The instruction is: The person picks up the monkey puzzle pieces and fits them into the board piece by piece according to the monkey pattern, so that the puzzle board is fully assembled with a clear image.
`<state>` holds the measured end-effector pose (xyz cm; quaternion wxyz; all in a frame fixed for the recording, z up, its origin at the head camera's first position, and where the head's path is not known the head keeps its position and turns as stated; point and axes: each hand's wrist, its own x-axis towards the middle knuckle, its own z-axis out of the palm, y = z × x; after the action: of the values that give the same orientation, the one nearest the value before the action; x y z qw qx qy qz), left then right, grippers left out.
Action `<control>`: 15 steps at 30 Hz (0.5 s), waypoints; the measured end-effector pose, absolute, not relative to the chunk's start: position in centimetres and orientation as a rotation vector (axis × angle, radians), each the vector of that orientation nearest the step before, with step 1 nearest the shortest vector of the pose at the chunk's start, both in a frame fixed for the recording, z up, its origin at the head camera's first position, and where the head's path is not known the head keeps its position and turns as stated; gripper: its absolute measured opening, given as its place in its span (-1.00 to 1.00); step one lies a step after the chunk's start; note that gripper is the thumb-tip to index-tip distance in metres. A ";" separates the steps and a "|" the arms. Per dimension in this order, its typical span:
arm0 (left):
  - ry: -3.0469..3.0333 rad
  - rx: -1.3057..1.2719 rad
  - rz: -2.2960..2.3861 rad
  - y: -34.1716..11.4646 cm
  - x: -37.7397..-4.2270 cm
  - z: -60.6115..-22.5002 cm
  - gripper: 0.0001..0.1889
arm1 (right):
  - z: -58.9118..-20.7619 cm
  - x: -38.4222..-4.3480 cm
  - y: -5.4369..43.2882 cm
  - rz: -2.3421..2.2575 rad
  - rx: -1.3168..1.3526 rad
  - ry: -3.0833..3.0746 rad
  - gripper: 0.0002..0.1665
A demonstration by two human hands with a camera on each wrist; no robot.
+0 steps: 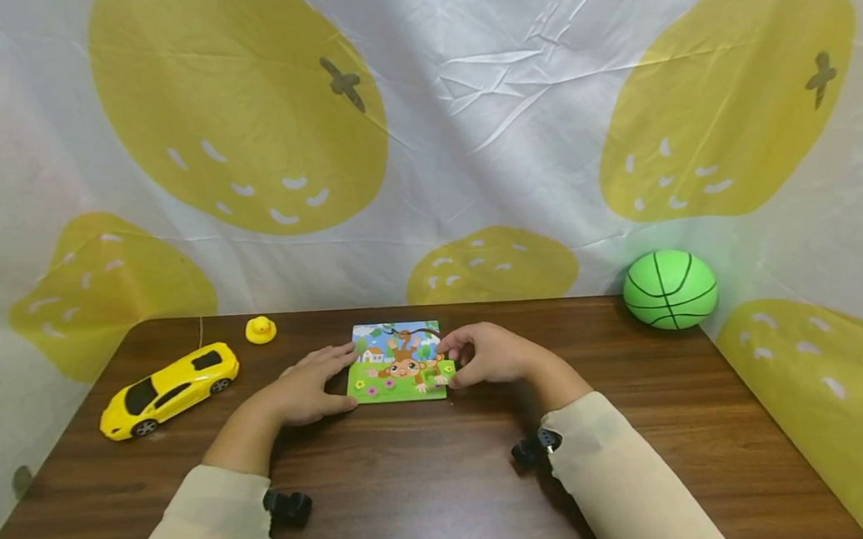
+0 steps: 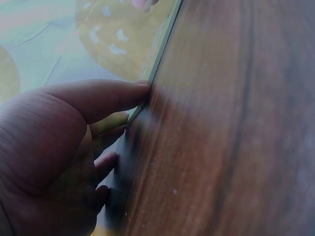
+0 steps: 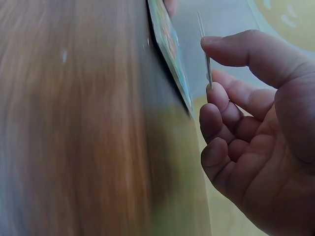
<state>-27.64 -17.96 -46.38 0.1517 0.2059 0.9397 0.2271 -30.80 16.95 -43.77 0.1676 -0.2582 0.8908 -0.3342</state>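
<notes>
A jigsaw puzzle board with a cartoon monkey picture lies flat on the table. My left hand rests along its left side, fingers fairly straight. The thumb touches the front edge near the corner, also seen in the left wrist view. At the board's right side, my right hand pinches a thin puzzle piece between thumb and fingertips. In the right wrist view this piece stands on edge, apart from the board, and the other fingers curl beneath it. In the head view the piece overlaps the board's right edge.
On the brown table, a yellow toy car stands at the left, with a small yellow rubber duck behind it. A green ball sits in the back right corner. A fruit-patterned cloth hangs behind the table.
</notes>
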 end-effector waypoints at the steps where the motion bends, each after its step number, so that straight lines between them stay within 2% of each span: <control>1: 2.698 0.591 0.652 -18.0 -27.6 -46.4 -0.09 | -43.8 -30.8 16.7 -0.947 -0.742 2.534 -0.38; 15: 2.703 0.601 0.654 -18.0 -27.6 -46.4 -0.10 | -44.2 -30.9 14.1 -0.840 -0.719 2.551 -0.37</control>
<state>-27.59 -17.98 -46.39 0.1476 0.2089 0.9397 0.2272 -30.87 14.12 -44.17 0.1795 -0.2544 0.9026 -0.2973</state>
